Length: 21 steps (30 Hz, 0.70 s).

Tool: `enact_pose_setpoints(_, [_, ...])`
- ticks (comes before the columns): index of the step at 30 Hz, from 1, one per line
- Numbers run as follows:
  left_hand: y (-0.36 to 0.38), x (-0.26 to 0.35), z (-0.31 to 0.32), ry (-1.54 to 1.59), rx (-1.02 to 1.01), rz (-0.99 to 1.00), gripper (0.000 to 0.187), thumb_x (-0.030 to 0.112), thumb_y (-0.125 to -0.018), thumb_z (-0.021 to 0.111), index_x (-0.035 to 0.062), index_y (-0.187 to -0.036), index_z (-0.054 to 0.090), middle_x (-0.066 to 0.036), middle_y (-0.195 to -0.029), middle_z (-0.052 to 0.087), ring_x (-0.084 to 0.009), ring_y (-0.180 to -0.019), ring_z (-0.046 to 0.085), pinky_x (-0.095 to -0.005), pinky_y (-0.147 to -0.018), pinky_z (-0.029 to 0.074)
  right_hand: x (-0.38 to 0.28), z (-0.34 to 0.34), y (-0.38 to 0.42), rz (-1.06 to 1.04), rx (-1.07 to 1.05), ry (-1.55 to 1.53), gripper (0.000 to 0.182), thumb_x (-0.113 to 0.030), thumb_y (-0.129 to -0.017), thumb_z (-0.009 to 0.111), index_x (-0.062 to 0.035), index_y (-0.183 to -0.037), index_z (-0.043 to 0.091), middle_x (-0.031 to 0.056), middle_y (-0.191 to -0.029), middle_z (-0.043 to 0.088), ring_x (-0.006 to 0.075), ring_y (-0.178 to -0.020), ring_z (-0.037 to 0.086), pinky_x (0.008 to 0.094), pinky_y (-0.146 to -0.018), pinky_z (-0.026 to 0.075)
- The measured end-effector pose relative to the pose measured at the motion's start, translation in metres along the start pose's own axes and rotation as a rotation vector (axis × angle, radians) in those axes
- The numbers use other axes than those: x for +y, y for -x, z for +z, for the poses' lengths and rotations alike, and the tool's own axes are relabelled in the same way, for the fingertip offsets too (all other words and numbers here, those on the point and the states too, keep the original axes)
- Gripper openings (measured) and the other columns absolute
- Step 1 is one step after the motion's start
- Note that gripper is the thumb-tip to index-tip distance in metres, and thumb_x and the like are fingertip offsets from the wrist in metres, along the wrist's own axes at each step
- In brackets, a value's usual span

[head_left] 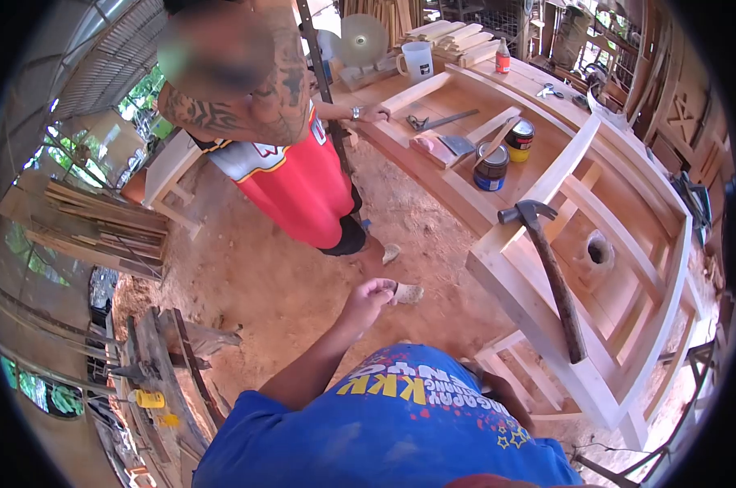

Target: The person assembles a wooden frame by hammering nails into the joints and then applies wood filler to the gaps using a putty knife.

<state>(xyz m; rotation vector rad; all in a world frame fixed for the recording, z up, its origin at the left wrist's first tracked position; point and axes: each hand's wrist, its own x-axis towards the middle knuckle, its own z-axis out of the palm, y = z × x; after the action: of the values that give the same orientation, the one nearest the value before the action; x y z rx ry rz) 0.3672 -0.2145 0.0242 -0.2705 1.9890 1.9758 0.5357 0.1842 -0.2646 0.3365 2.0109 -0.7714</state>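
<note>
- Right hand: hidden from me behind the blue shirt point(384, 423); I can't tell its state.
- Left hand point(370, 301): in front of the shirt, over the dirt floor point(433, 260), thumb and fingertips drawn together. I can't tell whether they pinch something small.
- Pale round object point(599, 250) with a dark opening, seen between rails; I can't identify it. My view's edges fall off into black.
- Hammer point(553, 276): lying on top of the wooden frame point(498, 264), right of the left hand and apart from it. The frame's corner stands between that hand and the handle.
- Co-worker point(290, 187) stands beyond the left hand, co-worker's hand point(373, 113) resting on the woodwork's far corner.
- Bench point(465, 93) beyond: scraper point(457, 145) beside the cans, fan point(363, 41) behind.
- My count: one hammer, two cans point(490, 169), one white pitcher point(417, 62), one red-labelled bottle point(503, 58).
</note>
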Motion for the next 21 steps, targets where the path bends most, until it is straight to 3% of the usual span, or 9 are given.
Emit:
enact_pose_setpoints(5, [0.016,-0.017,-0.028,0.035,0.083,-0.004,0.033,0.018,-0.098,0.063,0.0026,-0.128,0.063,-0.004,-0.099,0.07,-0.0053,-0.074,0.055,-0.0233,-0.065,0.042,-0.005,-0.006,0.003,-0.011,-0.026,0.029,0.025,-0.03,-0.076,0.073,-0.0115,-0.09,0.081,0.0153,-0.098,0.077,0.031,-0.091,0.075,0.043,-0.083,0.059])
enact_pose_setpoints(11, [0.024,-0.03,-0.053,-0.001,0.147,-0.04,0.031,0.016,-0.099,0.064,0.0018,-0.127,0.065,-0.004,-0.1,0.07,-0.0079,-0.087,0.064,-0.0238,-0.068,0.043,-0.015,-0.003,0.0,0.004,-0.054,0.055,0.024,-0.03,-0.076,0.073,-0.0114,-0.09,0.081,0.015,-0.098,0.078,0.0303,-0.09,0.076,0.0427,-0.083,0.059])
enact_pose_setpoints(14, [0.021,-0.028,-0.056,0.048,0.163,-0.023,0.029,0.011,-0.099,0.06,-0.0047,-0.123,0.063,-0.007,-0.095,0.07,-0.0133,-0.09,0.066,-0.0287,-0.086,0.051,-0.017,-0.003,0.0,0.016,-0.054,0.048,0.024,-0.03,-0.076,0.074,-0.0114,-0.09,0.081,0.0149,-0.098,0.078,0.03,-0.09,0.076,0.0426,-0.083,0.059])
enact_pose_setpoints(17, [0.008,-0.049,-0.064,0.111,0.15,-0.015,0.032,0.013,-0.098,0.064,-0.0022,-0.126,0.064,-0.006,-0.106,0.069,-0.014,-0.095,0.067,-0.0274,-0.08,0.051,-0.022,-0.003,0.002,0.024,-0.051,0.037,0.024,-0.03,-0.075,0.074,-0.0113,-0.09,0.081,0.0147,-0.097,0.078,0.0296,-0.09,0.076,0.0424,-0.083,0.059])
enact_pose_setpoints(21, [0.002,-0.046,-0.06,0.051,0.103,-0.021,0.032,0.012,-0.098,0.063,-0.0044,-0.125,0.063,-0.007,-0.108,0.068,-0.0157,-0.096,0.067,-0.0308,-0.087,0.052,-0.025,-0.004,0.003,0.032,-0.05,0.024,0.024,-0.029,-0.075,0.075,-0.0113,-0.09,0.081,0.0145,-0.097,0.078,0.0292,-0.089,0.076,0.0422,-0.083,0.059])
